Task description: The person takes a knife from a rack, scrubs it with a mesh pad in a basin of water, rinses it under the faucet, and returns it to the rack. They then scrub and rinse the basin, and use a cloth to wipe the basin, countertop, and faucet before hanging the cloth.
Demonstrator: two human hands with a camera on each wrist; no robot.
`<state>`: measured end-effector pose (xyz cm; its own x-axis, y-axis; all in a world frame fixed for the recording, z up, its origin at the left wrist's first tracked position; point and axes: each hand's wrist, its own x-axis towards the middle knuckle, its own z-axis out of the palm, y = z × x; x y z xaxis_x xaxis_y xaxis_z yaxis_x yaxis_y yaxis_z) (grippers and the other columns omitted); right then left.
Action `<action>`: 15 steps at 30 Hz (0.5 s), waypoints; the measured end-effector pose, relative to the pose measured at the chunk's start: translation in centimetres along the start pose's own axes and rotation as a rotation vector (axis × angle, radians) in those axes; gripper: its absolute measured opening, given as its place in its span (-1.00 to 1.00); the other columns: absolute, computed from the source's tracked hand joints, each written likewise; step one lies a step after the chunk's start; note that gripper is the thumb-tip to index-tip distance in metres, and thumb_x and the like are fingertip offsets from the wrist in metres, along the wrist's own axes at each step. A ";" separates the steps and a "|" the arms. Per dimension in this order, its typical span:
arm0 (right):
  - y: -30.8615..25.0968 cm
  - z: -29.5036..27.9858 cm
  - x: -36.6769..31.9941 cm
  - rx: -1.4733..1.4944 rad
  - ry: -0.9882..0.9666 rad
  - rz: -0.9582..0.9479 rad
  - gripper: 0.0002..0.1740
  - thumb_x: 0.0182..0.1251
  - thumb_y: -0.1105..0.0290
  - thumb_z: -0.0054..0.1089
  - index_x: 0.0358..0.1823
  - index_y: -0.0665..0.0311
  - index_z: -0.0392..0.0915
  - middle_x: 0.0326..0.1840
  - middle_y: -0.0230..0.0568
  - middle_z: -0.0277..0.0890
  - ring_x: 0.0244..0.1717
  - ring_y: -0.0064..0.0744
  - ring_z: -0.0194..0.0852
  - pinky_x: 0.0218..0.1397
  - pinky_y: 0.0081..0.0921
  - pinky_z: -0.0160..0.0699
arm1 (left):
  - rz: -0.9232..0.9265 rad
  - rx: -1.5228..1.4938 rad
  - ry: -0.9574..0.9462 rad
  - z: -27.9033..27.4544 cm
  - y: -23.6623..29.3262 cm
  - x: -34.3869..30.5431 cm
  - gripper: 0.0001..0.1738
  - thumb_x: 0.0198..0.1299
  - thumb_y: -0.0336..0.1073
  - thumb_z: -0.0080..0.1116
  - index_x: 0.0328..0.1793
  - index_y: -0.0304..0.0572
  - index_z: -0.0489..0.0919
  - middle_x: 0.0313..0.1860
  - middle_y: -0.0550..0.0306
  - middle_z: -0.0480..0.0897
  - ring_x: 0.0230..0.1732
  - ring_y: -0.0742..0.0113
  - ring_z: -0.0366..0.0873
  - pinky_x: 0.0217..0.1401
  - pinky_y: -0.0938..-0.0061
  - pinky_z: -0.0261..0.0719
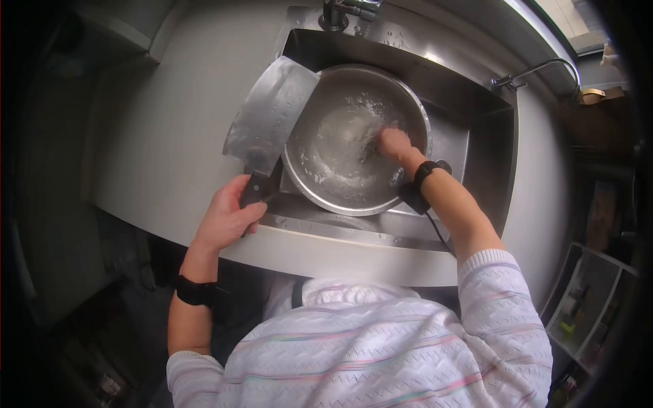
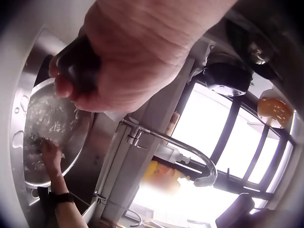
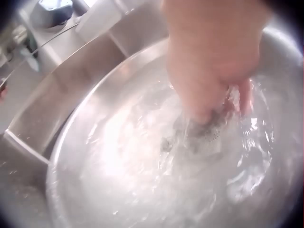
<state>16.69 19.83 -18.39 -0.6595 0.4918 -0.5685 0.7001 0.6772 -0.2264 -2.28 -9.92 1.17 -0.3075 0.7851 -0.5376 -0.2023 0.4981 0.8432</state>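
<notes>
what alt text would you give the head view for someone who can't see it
Seen from above, a person at a steel sink grips a wet cleaver by its handle in the left hand, while the right hand holds a dark pad in the foamy water of a steel bowl.

Cleaver: silver blade and black handle are recorded. Bowl: silver. Pad: dark grey. Sweater: white, striped with pastel pink and blue. Wristbands: black.
</notes>
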 end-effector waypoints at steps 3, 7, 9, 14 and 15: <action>1.2 3.0 0.3 0.176 0.374 -0.015 -0.69 0.04 0.39 0.06 -0.13 0.22 0.56 -0.22 0.07 0.56 -0.21 0.03 0.56 -0.10 -0.22 0.55 | -0.018 0.082 -0.003 4.0 -0.7 2.5 -0.74 0.05 -0.46 0.11 -0.11 -0.34 0.42 -0.57 0.29 0.42 -0.66 0.56 0.41 -0.62 0.67 0.37; -0.8 -0.7 -2.8 0.622 0.064 -0.072 -0.62 0.02 0.34 0.23 -0.09 0.30 0.54 -0.32 0.01 0.56 -0.42 -0.21 0.58 -0.29 -0.40 0.59 | -0.055 0.335 -0.002 6.9 -2.4 5.7 -0.70 -0.02 -0.45 0.06 -0.12 -0.40 0.41 -0.65 0.28 0.41 -0.75 0.54 0.37 -0.69 0.61 0.34; -1.9 -3.1 -4.8 1.026 0.103 -0.095 -0.71 0.09 0.39 0.17 -0.13 0.31 0.56 -0.31 0.00 0.57 -0.43 -0.23 0.58 -0.32 -0.41 0.56 | -0.098 0.400 -0.002 7.8 -2.7 6.6 -0.69 -0.02 -0.47 0.05 -0.10 -0.42 0.41 -0.67 0.26 0.42 -0.75 0.52 0.38 -0.70 0.60 0.34; -8.2 -1.9 -7.3 0.600 0.628 -0.567 -0.79 0.13 0.36 0.15 -0.18 0.16 0.56 -0.39 -0.08 0.47 -0.34 0.04 0.49 -0.27 -0.19 0.51 | -0.113 0.317 -0.072 10.4 -2.7 7.7 -0.74 -0.04 -0.50 0.03 -0.16 -0.41 0.42 -0.71 0.25 0.40 -0.79 0.52 0.36 -0.77 0.57 0.28; -7.8 -1.5 -6.2 0.610 0.628 -0.564 -0.79 0.13 0.36 0.15 -0.18 0.16 0.56 -0.39 -0.08 0.47 -0.34 0.04 0.49 -0.27 -0.19 0.51 | -0.120 0.324 -0.073 10.5 -2.6 7.6 -0.74 -0.04 -0.50 0.03 -0.16 -0.41 0.42 -0.71 0.25 0.40 -0.79 0.52 0.36 -0.77 0.57 0.28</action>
<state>14.91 12.29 -11.93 -0.8351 0.5048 0.2187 0.1501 0.5916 -0.7921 5.64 -1.36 -5.08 -0.2296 0.7323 -0.6412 0.0762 0.6702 0.7382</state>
